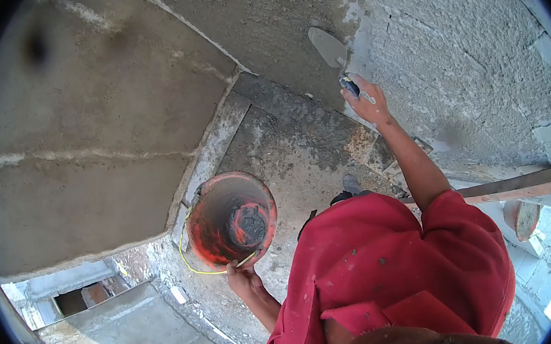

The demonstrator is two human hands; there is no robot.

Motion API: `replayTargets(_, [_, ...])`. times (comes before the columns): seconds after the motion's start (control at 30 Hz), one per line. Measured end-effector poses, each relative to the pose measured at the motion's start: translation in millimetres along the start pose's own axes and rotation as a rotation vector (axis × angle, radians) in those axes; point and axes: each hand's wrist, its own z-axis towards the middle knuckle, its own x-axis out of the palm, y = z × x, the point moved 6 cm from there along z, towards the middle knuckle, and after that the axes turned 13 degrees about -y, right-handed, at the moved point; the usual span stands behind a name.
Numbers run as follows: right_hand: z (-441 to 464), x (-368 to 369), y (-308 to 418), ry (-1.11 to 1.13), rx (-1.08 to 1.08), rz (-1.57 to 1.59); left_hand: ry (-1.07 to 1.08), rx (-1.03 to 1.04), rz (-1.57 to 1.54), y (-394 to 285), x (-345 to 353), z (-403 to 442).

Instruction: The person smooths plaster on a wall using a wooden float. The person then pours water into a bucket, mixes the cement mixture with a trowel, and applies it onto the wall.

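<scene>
My right hand point(368, 101) is wrapped round the dark handle of a trowel point(328, 46), out in front of me to the right. Its pale blade lies against or very near the wet grey mortar point(274, 19) on the wall. Low on the left, my left hand point(242, 278) grips the rim of an orange bucket point(262, 190). A yellow cord handle point(188, 263) loops down the bucket's outer side. Grey mortar point(251, 224) sits at the bottom of the bucket and smears its inner wall.
Rough grey wall point(477, 66) rises on the right, beside the wetter coat. Smoother plastered wall point(84, 111) stands at the left. A wooden plank point(516, 186) crosses at the right, with another bucket point(523, 218) below it. Debris lies along the wall's foot.
</scene>
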Motion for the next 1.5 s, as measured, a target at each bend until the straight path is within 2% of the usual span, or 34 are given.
replayTargets(0.07, [5.4,-1.5,4.0,-0.038,-0.015,-0.022,0.018,-0.030,-0.030,6.7,4.9,-7.8])
replayTargets(0.17, [2.6,-41.6,10.4,0.007,0.032,-0.204,-0.009,-0.140,0.001,23.2,-9.5,-34.8])
replayTargets(0.37, [-1.6,-22.9,-24.2,-0.147,-0.039,-0.104,-0.092,-0.046,0.018,7.4,-35.2,-26.2])
replayTargets(0.53, [27.4,-43.9,-56.0,0.017,-0.013,-0.085,-0.208,0.013,-0.009,6.6,-81.2,-15.8])
replayTargets(0.67, [15.8,-63.8,-70.2,0.057,0.006,-0.139,-0.160,0.012,0.057,-5.9,-100.2,-9.5])
replayTargets(0.73, [-10.0,-71.3,-54.7,0.016,0.016,-0.181,-0.133,0.011,0.098,-15.0,-101.8,6.1])
replayTargets(0.8, [-65.0,-59.4,-98.7,-0.040,0.117,-0.141,-0.018,0.036,0.230,-15.6,-129.7,63.6])
replayTargets(0.83, [-102.0,-55.3,-121.5,-0.003,0.031,-0.239,-0.004,0.019,0.232,-13.5,-122.4,77.8])
replayTargets(0.9, [-208.3,-56.8,-192.9,0.098,0.083,-0.369,0.037,-0.035,0.271,-8.0,-104.0,101.7])
replayTargets(0.97, [-304.2,-121.2,-214.7,0.290,0.468,-0.468,0.204,-0.170,0.368,15.5,-76.6,119.2])
replayTargets(1.0, [-353.5,-160.3,-196.5,0.426,0.738,-0.520,0.319,-0.210,0.400,29.3,-61.5,124.1])
replayTargets(1.03, [-434.7,-186.4,-219.1,0.289,0.786,-0.560,0.431,-0.244,0.431,37.2,-46.0,126.3])
replayTargets(1.07, [-522.0,-201.5,-242.4,0.156,0.829,-0.593,0.518,-0.193,0.549,35.0,-22.8,122.2])
replayTargets(1.13, [-643.7,-212.7,-187.0,0.507,1.271,-0.660,0.617,-0.127,0.711,17.7,21.7,111.2])
replayTargets(1.17, [-707.2,-221.0,-159.9,0.457,1.346,-0.577,0.623,-0.128,0.741,16.6,39.4,98.0])
replayTargets(1.2, [-767.0,-218.7,-151.7,0.620,1.415,-0.614,0.718,-0.144,0.804,22.2,58.0,74.1])
replayTargets(1.23, [-818.1,-232.7,-139.6,0.652,1.271,-0.714,0.802,-0.177,0.857,35.9,67.7,42.0])
replayTargets(1.3, [-981.4,-233.3,-149.1,0.429,1.571,-0.573,0.909,-0.139,0.878,55.1,78.4,-22.4])
replayTargets(1.4, [-1025.4,-266.3,-68.7,0.378,1.768,-0.499,1.198,-0.171,0.905,85.6,79.1,-137.2])
replayTargets(1.43, [-1032.5,-270.6,-60.9,0.362,1.825,-0.466,1.303,-0.190,0.912,97.9,71.8,-172.8])
replayTargets(1.5, [-1036.2,-271.1,-62.3,0.320,1.877,-0.384,1.353,-0.282,0.994,132.6,55.7,-230.1])
